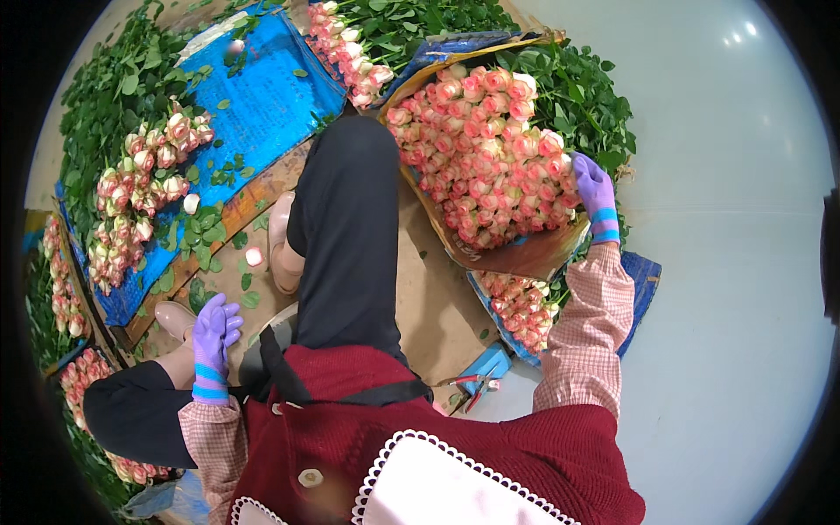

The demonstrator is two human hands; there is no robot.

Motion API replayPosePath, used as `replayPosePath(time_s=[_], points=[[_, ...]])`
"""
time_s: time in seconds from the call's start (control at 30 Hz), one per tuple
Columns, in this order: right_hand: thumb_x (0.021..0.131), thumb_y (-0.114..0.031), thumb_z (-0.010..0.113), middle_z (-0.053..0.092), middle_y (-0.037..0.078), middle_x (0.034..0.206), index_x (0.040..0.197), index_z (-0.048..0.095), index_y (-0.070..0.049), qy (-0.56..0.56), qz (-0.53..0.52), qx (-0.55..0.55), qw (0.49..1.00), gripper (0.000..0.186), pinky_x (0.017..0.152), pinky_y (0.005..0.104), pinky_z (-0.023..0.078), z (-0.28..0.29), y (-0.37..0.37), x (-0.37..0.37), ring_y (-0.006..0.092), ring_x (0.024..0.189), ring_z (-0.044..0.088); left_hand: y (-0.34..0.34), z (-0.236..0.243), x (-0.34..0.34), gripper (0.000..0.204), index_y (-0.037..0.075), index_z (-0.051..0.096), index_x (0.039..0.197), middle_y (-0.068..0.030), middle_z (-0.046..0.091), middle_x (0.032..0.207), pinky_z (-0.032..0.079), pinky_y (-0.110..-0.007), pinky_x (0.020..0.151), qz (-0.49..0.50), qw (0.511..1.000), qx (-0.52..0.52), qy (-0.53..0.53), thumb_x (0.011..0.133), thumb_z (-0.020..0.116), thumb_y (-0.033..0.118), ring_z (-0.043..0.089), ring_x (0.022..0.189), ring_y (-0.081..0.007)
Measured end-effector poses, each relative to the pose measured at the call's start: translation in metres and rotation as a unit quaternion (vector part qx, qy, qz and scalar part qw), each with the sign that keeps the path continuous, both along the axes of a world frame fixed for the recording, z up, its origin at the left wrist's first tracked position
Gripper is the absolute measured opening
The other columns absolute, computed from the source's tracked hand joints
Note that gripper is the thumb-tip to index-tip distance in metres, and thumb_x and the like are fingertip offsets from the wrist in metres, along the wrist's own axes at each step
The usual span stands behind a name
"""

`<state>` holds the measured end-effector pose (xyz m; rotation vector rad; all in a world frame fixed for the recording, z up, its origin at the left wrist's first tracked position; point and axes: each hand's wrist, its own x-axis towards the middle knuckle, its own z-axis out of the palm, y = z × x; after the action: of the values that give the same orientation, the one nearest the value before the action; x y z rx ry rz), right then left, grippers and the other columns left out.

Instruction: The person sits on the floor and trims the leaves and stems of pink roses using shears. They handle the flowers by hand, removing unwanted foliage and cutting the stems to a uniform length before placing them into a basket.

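My right hand [595, 185], in a purple glove with blue-striped cuff, is at the right edge of a big bundle of pink-and-cream roses [490, 157]. Its fingers are drawn together against the outer blooms; what they hold, if anything, is hidden. A brown sheet [525, 254] wraps round the bundle, the leafy stems [569, 96] pointing away to the upper right. My left hand [216, 337], gloved the same way, hangs over my left leg with its fingers stretched out and nothing in them.
Loose roses [140, 188] lie on a blue sheet [254, 114] at the left, more roses [350, 61] at the top. A smaller wrapped bunch [521, 311] is below the big one. Red-handled cutters [477, 389] rest by a blue box [487, 363]. Leaves and petals litter the brown floor covering.
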<state>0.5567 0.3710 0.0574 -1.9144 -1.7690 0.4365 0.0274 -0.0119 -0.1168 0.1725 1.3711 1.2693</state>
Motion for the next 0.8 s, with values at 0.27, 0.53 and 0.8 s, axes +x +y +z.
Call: replayPosePath(time_s=[0.27,0.53,0.8], points=[[0.087,-0.019,0.052,0.059,0.009,0.11,0.115,0.054,-0.003,0.01,0.069,0.098,0.993,0.032,0.086,0.0254,0.042,0.042,-0.008,-0.1,0.0143,0.097,0.056,-0.003,0.006,-0.002,0.046,0.003,0.041,0.123,-0.0065,0.059,0.097,0.046,-0.019,0.058,0.004,1.0,0.002,0.001,0.087,0.055,0.027,0.057,0.073,-0.0097],[0.09,-0.012,0.05,0.057,0.003,0.11,0.12,0.049,-0.001,0.197,0.381,-0.11,0.897,0.033,0.074,0.0168,0.041,0.024,-0.029,-0.263,0.006,0.09,0.052,0.037,0.024,-0.036,0.041,0.006,0.043,0.122,-0.0034,0.058,0.098,0.041,-0.019,0.056,0.119,0.992,-0.004,0.04,0.085,0.055,0.02,0.055,0.075,-0.0098],[0.086,-0.015,0.053,0.055,0.012,0.112,0.113,0.054,-0.002,0.102,0.683,-0.074,0.719,0.03,0.087,0.0288,0.04,0.039,-0.062,-0.464,0.0191,0.102,0.053,0.104,0.034,-0.134,0.039,0.007,0.048,0.119,0.0009,0.058,0.093,0.04,-0.017,0.055,0.2,0.939,-0.027,0.277,0.084,0.056,0.023,0.052,0.07,-0.0058]])
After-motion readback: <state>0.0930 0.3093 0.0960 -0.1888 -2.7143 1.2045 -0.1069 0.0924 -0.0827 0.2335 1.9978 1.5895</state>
